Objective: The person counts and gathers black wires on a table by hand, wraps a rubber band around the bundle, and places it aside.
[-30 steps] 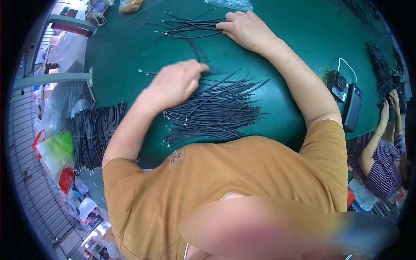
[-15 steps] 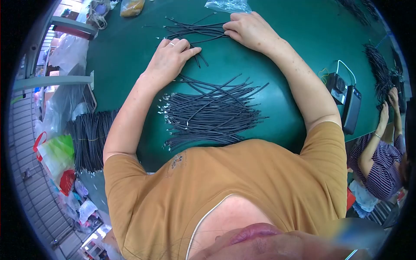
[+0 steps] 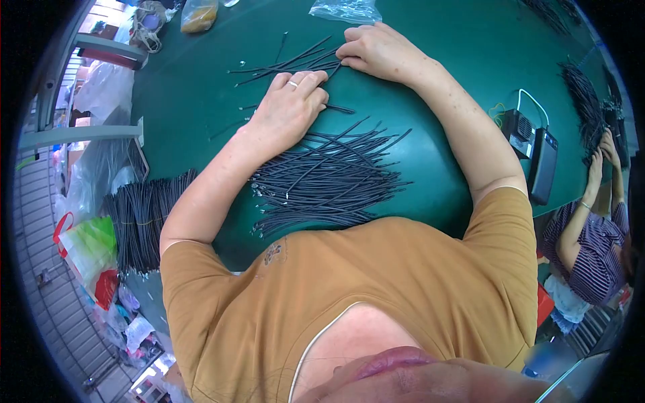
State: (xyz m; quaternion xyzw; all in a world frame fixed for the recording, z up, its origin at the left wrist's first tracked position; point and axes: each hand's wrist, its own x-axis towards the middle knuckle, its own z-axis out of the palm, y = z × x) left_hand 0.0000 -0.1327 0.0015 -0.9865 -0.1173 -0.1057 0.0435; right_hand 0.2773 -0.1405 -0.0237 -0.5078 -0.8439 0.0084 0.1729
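A loose spread of short black cables (image 3: 282,68) lies on the green table at the far side. My right hand (image 3: 379,54) pinches the right ends of these cables between thumb and fingers. My left hand (image 3: 292,104), with a ring on one finger, is closed over cables in front of it; one cable end pokes out on each side of the hand. Just nearer to me lies a larger pile of black cables (image 3: 336,178), with silvery tips at its left ends. My left wrist partly covers that pile's upper left corner. What lies under my left fingers is hidden.
A banded cable bundle (image 3: 138,218) lies at the left. Clear plastic bag (image 3: 346,9) and yellowish bag (image 3: 199,15) are at the far edge. A black device with a white cord (image 3: 543,164) stands right. Beyond it, a co-worker's hands (image 3: 596,161) touch more cables.
My left hand has moved right and slightly towards me, closing over cables. The right hand has shifted slightly left. The far cables have shifted and spread apart.
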